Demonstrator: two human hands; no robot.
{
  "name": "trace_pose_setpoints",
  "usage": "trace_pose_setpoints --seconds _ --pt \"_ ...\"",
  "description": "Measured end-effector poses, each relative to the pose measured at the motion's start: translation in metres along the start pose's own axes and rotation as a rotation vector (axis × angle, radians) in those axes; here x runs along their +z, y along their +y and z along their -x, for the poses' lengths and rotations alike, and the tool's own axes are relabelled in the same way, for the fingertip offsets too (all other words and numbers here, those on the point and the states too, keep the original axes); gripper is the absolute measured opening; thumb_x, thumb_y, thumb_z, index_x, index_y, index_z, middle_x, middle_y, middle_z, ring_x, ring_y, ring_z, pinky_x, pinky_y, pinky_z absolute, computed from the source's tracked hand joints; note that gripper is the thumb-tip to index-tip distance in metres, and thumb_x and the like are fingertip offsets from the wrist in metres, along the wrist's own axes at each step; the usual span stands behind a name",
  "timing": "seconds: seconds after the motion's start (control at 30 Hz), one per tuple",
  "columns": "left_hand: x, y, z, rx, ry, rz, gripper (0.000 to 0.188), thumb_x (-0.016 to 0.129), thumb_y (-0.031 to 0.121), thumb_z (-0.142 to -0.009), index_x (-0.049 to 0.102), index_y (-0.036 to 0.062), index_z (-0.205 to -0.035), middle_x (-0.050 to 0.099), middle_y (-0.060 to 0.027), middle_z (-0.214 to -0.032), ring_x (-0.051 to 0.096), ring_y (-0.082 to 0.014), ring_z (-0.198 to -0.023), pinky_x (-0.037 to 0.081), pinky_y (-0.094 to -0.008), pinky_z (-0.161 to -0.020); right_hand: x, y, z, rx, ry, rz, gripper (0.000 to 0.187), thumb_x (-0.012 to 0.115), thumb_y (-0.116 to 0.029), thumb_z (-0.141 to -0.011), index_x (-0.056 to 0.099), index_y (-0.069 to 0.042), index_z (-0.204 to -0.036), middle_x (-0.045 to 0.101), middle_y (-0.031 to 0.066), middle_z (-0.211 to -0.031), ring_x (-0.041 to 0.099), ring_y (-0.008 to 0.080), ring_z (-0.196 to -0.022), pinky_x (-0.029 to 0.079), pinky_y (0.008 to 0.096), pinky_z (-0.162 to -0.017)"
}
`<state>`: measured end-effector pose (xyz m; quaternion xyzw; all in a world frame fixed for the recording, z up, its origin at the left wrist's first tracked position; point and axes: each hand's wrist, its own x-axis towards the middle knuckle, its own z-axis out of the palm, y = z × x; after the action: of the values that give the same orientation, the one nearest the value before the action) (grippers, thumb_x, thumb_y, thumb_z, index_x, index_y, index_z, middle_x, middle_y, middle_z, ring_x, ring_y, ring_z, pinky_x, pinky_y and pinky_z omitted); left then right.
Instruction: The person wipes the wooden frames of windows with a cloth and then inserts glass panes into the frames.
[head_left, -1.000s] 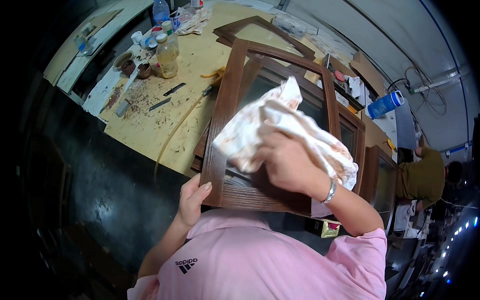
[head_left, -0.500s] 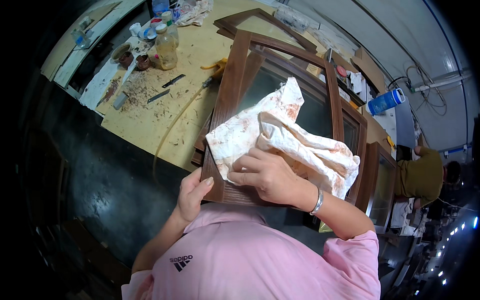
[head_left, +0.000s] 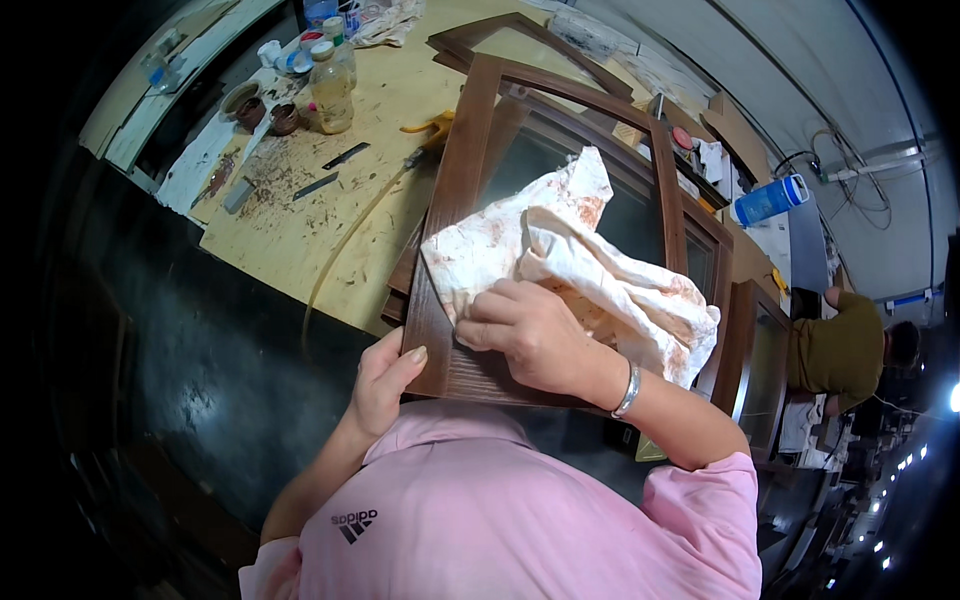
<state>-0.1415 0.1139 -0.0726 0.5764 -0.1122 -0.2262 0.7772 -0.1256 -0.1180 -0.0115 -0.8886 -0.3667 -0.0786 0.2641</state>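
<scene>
White cloth (head_left: 480, 250), gripped by the right hand (head_left: 540, 338), partly hides glass (head_left: 640, 222); left hand (head_left: 383, 378) clasps wooden frame (head_left: 455, 185).

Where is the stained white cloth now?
In the head view, the cloth lies just right of centre across the brown wooden frame, with the right hand at its near edge; the left hand holds the frame's near left corner.

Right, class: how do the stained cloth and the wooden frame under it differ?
The stained cloth is whitish with reddish-brown marks; the wooden frame is dark brown. The cloth is limp and folded, the frame rigid. Both are touched: cloth by right hand, frame by left hand.
</scene>
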Motion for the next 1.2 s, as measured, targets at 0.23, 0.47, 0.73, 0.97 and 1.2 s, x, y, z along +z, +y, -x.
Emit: trace_pose_setpoints --seconds 0.23,0.47,0.73,0.97,1.2 --pt "-0.003 -0.003 0.001 -0.018 -0.007 0.03 0.032 0.047 0.014 -0.099 0.058 -0.0064 -0.122 0.065 -0.0052 -0.109 0.057 -0.0074 -0.096 0.045 -0.0233 -0.086 0.001 -0.004 0.0 -0.027 -0.026 -0.081 0.031 0.063 -0.001 -0.068 0.073 -0.009 -0.097 0.059 0.0033 -0.088 0.057 0.0238 -0.082 0.05 0.0356 -0.069" --pt "-0.005 -0.001 0.0 -0.023 -0.013 -0.002 0.032 0.047 0.015 -0.099 0.058 -0.0063 -0.121 0.065 -0.0045 -0.107 0.056 -0.0063 -0.094 0.045 -0.0227 -0.084 -0.006 -0.004 0.003 0.018 -0.076 0.029 0.027 0.064 -0.006 -0.072 0.074 -0.01 -0.097 0.058 0.0023 -0.092 0.056 0.0217 -0.087 0.051 0.0344 -0.073" --pt "-0.008 -0.006 0.0 -0.016 -0.02 -0.021 0.034 0.048 0.016 -0.099 0.058 -0.0065 -0.121 0.065 -0.0042 -0.107 0.055 -0.0065 -0.094 0.044 -0.0227 -0.084 -0.002 0.0 0.001 -0.043 -0.026 0.005 0.029 0.063 -0.005 -0.071 0.074 -0.011 -0.096 0.06 0.0022 -0.091 0.056 0.0224 -0.084 0.05 0.0344 -0.07" --pt "-0.004 -0.004 -0.001 -0.017 -0.006 0.001 0.034 0.048 0.015 -0.099 0.058 -0.0068 -0.122 0.065 -0.0038 -0.105 0.054 -0.0061 -0.091 0.044 -0.0222 -0.081 0.004 -0.007 0.0 -0.022 0.065 -0.018 0.026 0.062 -0.002 -0.069 0.073 -0.009 -0.091 0.059 0.0037 -0.083 0.056 0.0256 -0.078 0.049 0.0358 -0.068" --pt "-0.007 -0.004 -0.001 -0.003 -0.003 -0.008 0.032 0.048 0.016 -0.098 0.059 -0.0061 -0.119 0.065 -0.0024 -0.102 0.054 -0.0052 -0.088 0.043 -0.0214 -0.079 -0.001 -0.003 0.004 0.174 0.129 -0.101 0.026 0.065 0.002 -0.072 0.073 -0.005 -0.096 0.061 0.0087 -0.091 0.057 0.0281 -0.083 0.048 0.0373 -0.073"
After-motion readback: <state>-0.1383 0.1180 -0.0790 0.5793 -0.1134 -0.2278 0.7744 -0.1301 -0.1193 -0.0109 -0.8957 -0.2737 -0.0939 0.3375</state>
